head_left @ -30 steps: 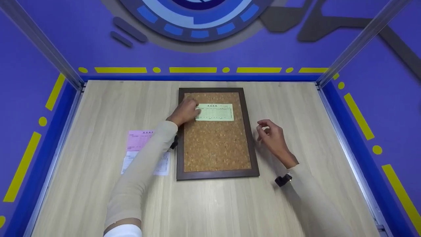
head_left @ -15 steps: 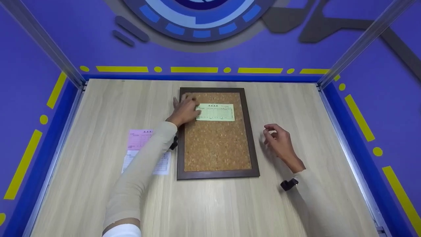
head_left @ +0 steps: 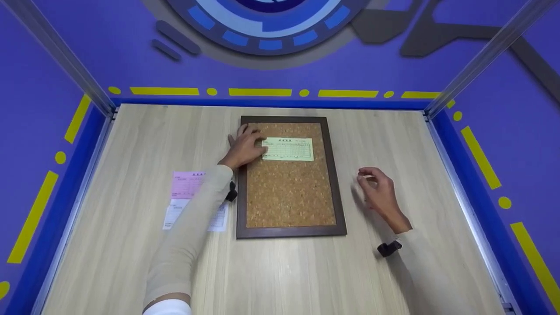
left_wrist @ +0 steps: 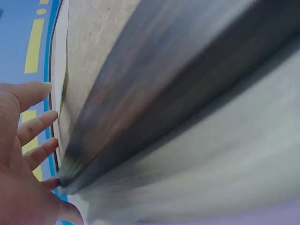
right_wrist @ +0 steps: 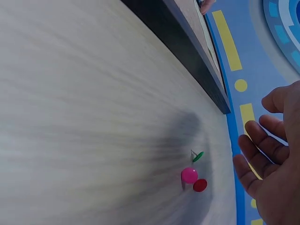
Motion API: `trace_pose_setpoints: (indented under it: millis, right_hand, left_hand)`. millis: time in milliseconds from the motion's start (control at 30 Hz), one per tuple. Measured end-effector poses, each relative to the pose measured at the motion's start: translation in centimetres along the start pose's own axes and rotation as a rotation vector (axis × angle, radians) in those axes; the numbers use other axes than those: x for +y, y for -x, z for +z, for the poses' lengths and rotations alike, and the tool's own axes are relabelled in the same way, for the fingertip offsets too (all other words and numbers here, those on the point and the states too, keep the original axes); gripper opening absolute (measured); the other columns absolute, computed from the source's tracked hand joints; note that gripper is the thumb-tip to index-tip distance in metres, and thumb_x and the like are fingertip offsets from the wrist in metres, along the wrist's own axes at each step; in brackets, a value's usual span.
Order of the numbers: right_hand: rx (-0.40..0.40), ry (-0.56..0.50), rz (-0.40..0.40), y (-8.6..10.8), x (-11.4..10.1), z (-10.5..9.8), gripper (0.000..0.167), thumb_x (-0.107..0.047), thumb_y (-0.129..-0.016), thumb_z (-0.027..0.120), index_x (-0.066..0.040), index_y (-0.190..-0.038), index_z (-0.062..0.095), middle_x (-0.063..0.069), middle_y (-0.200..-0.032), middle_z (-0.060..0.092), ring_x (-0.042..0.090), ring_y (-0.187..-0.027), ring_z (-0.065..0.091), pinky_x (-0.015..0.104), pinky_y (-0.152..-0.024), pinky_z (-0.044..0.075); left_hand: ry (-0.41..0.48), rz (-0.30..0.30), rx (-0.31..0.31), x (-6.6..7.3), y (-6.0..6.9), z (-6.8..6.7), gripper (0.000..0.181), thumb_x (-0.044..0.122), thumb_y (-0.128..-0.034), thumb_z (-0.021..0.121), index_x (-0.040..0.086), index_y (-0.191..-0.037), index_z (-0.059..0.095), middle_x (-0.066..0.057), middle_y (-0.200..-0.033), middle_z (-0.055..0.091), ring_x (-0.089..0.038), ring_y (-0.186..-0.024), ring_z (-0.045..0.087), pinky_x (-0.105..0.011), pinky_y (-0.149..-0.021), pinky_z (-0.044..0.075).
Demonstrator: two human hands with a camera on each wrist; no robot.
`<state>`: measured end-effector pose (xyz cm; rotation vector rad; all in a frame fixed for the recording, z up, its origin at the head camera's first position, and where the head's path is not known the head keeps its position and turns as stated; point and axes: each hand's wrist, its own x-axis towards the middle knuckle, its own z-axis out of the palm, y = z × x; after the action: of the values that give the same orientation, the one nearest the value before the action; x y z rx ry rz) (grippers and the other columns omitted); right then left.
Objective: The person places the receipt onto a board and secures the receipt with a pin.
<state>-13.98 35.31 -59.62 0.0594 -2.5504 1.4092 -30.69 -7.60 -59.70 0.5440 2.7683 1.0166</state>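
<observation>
A framed cork board (head_left: 290,192) lies on the table with a pale green form (head_left: 288,149) flat on its upper part. My left hand (head_left: 246,146) rests at the board's upper left, fingers spread, fingertips at the form's left edge. To the right of the frame, my right hand (head_left: 379,192) hovers over the table, fingers loosely bent, nothing seen in them. In the right wrist view, a green pushpin (right_wrist: 198,156), a pink pushpin (right_wrist: 189,175) and a red pushpin (right_wrist: 200,185) lie on the table beside my right hand (right_wrist: 276,154).
Left of the board, a pink form (head_left: 186,184) lies above a white form (head_left: 174,213), both partly covered by my left sleeve. Blue walls with yellow marks border the table's back and sides; metal posts (head_left: 485,57) stand at the back corners.
My right hand has moved right and slightly toward the near edge, away from the frame. My left hand stays by the form, its fingers slightly shifted.
</observation>
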Motion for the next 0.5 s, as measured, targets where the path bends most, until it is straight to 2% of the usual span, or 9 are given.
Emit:
trace_pose_setpoints:
  millis: [100,167,233,367,467,500]
  right_hand:
    - [-0.013,0.005,0.009,0.4,0.3,-0.3,0.025,-0.010,-0.107,0.073,0.003,-0.128,0.074,0.016,-0.125,0.076,0.035,-0.113,0.070,0.039,-0.093,0.057]
    - [-0.018,0.008,0.012,0.6,0.5,-0.6,0.026,-0.012,-0.107,0.073,0.003,-0.129,0.074,0.016,-0.128,0.075,0.035,-0.115,0.068,0.043,-0.094,0.055]
    - [-0.015,0.011,0.023,0.8,0.7,-0.7,0.027,-0.014,-0.107,0.073,0.003,-0.129,0.074,0.016,-0.129,0.074,0.035,-0.117,0.067,0.037,-0.092,0.056]
    - [-0.017,0.013,0.042,1.0,1.3,-0.9,0.029,-0.017,-0.108,0.074,0.002,-0.129,0.074,0.017,-0.131,0.072,0.038,-0.121,0.067,0.019,-0.070,0.058]
    - [-0.008,0.004,0.049,1.1,1.8,-0.9,0.027,-0.014,-0.107,0.075,0.003,-0.127,0.074,0.018,-0.130,0.072,0.039,-0.122,0.067,0.014,-0.078,0.054]
    - [-0.002,0.003,0.049,1.1,2.0,-1.0,0.026,-0.013,-0.106,0.075,0.003,-0.127,0.074,0.018,-0.129,0.072,0.037,-0.122,0.068,0.015,-0.086,0.052]
  left_hand:
    - [0.040,0.003,0.024,-1.6,-0.6,1.2,0.049,0.042,-0.1006,0.073,0.015,-0.141,0.072,-0.011,-0.168,0.045,-0.040,-0.168,0.011,-0.090,-0.118,-0.005]
    - [0.060,0.005,0.036,-2.3,-0.9,1.9,0.051,0.045,-0.0992,0.073,0.016,-0.141,0.071,-0.011,-0.169,0.045,-0.040,-0.169,0.009,-0.089,-0.118,-0.007]
    - [0.079,0.008,0.045,-2.5,-0.9,2.2,0.054,0.046,-0.0978,0.074,0.016,-0.142,0.071,-0.011,-0.170,0.045,-0.038,-0.170,0.008,-0.087,-0.119,-0.009]
    - [0.122,0.003,0.068,-2.5,-0.7,2.3,0.055,0.045,-0.0962,0.076,0.014,-0.141,0.072,-0.011,-0.169,0.047,-0.036,-0.170,0.008,-0.084,-0.122,-0.011]
    - [0.136,-0.009,0.066,-2.4,-0.4,2.2,0.056,0.044,-0.0965,0.077,0.014,-0.143,0.072,-0.010,-0.169,0.047,-0.033,-0.171,0.007,-0.080,-0.123,-0.013]
    - [0.124,-0.016,0.057,-2.1,-0.2,1.9,0.056,0.044,-0.0970,0.077,0.014,-0.144,0.071,-0.010,-0.170,0.046,-0.033,-0.171,0.006,-0.079,-0.124,-0.012]
